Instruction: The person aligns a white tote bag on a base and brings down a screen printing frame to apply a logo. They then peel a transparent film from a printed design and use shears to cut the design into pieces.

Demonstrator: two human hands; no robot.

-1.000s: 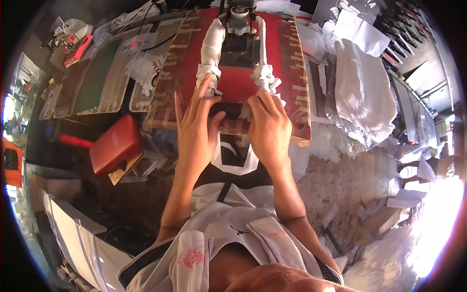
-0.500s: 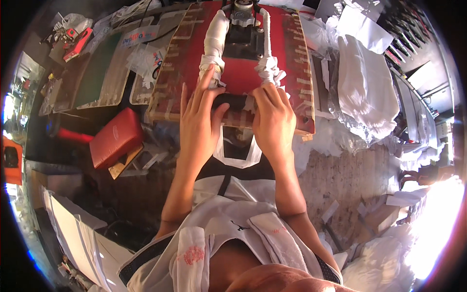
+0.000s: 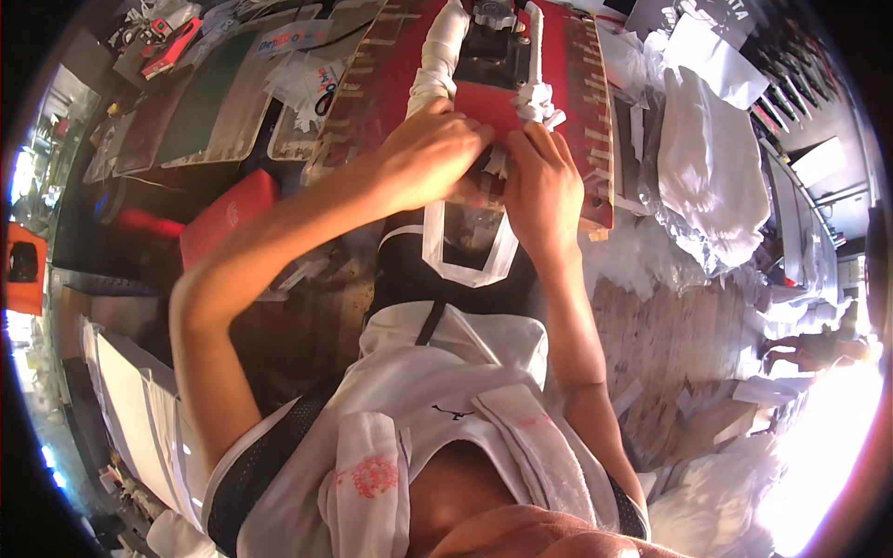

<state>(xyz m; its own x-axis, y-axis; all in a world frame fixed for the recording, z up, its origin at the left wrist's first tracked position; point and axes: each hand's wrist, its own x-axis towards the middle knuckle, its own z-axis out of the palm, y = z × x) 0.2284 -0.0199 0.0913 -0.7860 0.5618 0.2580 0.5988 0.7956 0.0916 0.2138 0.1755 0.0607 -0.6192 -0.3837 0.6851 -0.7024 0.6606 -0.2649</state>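
Upper centre of the frame, here's the white-wrapped handle (image 3: 438, 60) over the red board (image 3: 575, 88), left hand (image 3: 435, 149) curled and right hand (image 3: 545, 181) bent at its lower end; how tightly either grip closes, I can't tell! Looks a stiff frame under soft, non-slippery wrapping, likely best held at both lower corners.

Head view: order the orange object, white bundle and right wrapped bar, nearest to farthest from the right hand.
1. Right wrapped bar, just beyond the right hand.
2. White bundle, right side.
3. Orange object, far left edge.
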